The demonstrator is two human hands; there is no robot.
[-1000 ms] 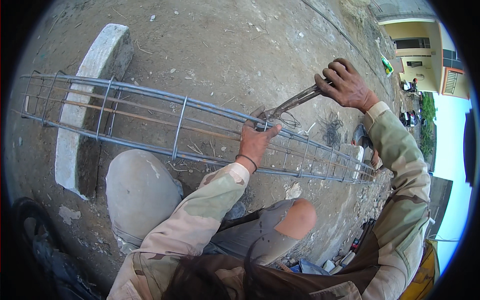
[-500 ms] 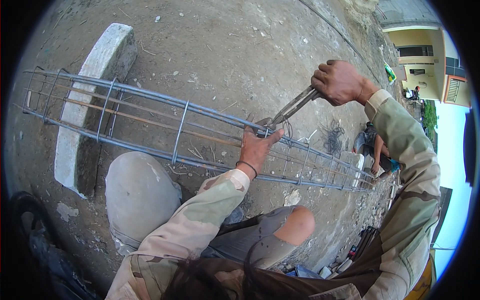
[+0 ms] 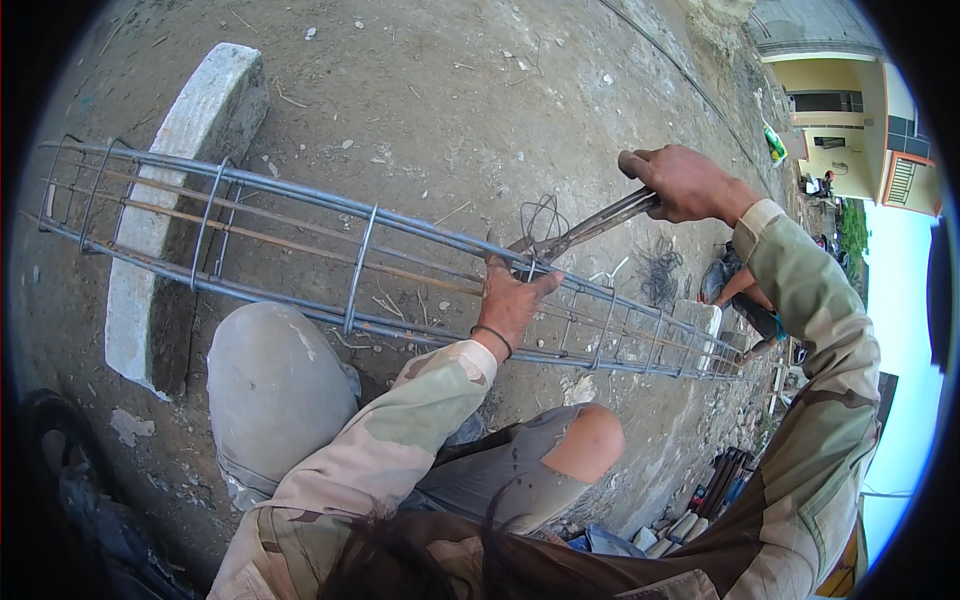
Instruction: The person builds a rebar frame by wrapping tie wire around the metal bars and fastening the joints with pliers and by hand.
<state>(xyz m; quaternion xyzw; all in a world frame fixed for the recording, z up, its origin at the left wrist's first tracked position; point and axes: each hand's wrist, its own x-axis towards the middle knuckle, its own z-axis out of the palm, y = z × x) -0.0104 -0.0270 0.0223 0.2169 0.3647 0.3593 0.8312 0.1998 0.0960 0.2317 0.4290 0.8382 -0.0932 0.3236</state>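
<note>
A long cage of steel rebar (image 3: 290,187) with square stirrups stretches across in front of me. My left hand (image 3: 512,302) is closed around its upper bar beside a stirrup, thumb pointing right. My right hand (image 3: 695,183) grips the handles of dark metal pincers (image 3: 598,222), with one finger or the thumb sticking out to the left. The pincers slant down to the bar just by my left fingers, where a loop of thin tie wire (image 3: 543,213) stands up. Exactly what the jaws bite on is too small to tell.
A pale concrete block (image 3: 135,310) lies under the cage's left part. Tangled wire (image 3: 660,275) rests on the dirt beyond the cage. Another person (image 3: 745,290) crouches near its far end. Several tools (image 3: 725,480) lie at lower right. My knees are close below the cage.
My right hand has shifted slightly right and down, and the pincers have tilted flatter. The wire loop now rises above the jaws. My left hand stays on the bar.
</note>
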